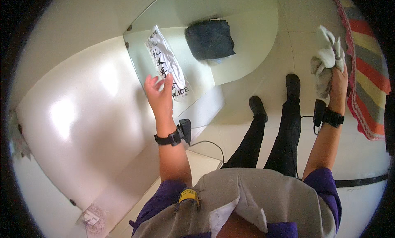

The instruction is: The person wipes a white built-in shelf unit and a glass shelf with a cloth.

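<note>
My left hand (159,92) is by the lower end of a clear plastic packet (166,59) with white cloth inside and black print on it. Its fingers are apart and slightly curled, with nothing between them; whether they touch the packet I cannot tell. The packet lies slanted on a glass shelf (251,45). Out to the far right, my right hand (339,84) is closed round a bunch of white and grey gloves (327,65), whose finger-like ends stick up above the grip.
A folded dark cloth (210,38) lies on the shelf, right of the packet. A striped, fringed cloth (368,69) hangs at the right edge. A glossy white surface (82,98) fills the left side. Black cables run from both wristbands.
</note>
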Motion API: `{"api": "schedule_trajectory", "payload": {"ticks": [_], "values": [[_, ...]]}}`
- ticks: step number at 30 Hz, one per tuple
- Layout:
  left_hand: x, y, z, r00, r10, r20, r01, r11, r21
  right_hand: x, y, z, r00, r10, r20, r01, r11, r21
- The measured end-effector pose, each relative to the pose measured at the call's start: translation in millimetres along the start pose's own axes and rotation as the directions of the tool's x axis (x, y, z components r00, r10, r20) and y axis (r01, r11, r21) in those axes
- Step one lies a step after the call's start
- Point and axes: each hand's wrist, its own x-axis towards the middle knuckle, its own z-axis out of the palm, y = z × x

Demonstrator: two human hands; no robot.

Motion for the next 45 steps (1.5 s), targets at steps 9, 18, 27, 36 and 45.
{"api": "schedule_trajectory", "payload": {"ticks": [9, 18, 27, 36, 45], "values": [[-27, 125, 38, 0.814, 0.57, 0.112, -0.561, 0.821, -0.105, -49, -167, 92, 0.545, -0.709, 0.448, 0.834, 0.512, -0.204], [62, 140, 133, 0.714, 0.435, 0.548, -0.636, 0.731, 0.248, -34, -139, 237, 0.405, -0.369, 0.837, 0.9, -0.003, -0.436], [-2, 59, 84, 0.757, 0.383, 0.529, -0.634, 0.626, 0.455, -92, -114, 206, 0.245, -0.163, 0.956, 0.968, 0.103, -0.231], [12, 116, 116, 0.711, 0.378, 0.593, -0.693, 0.52, 0.5, -70, -127, 195, 0.38, -0.263, 0.887, 0.925, 0.139, -0.355], [-51, 73, 107, 0.762, 0.387, 0.519, -0.647, 0.476, 0.596, -95, -110, 170, 0.365, -0.019, 0.931, 0.93, -0.044, -0.366]]}}
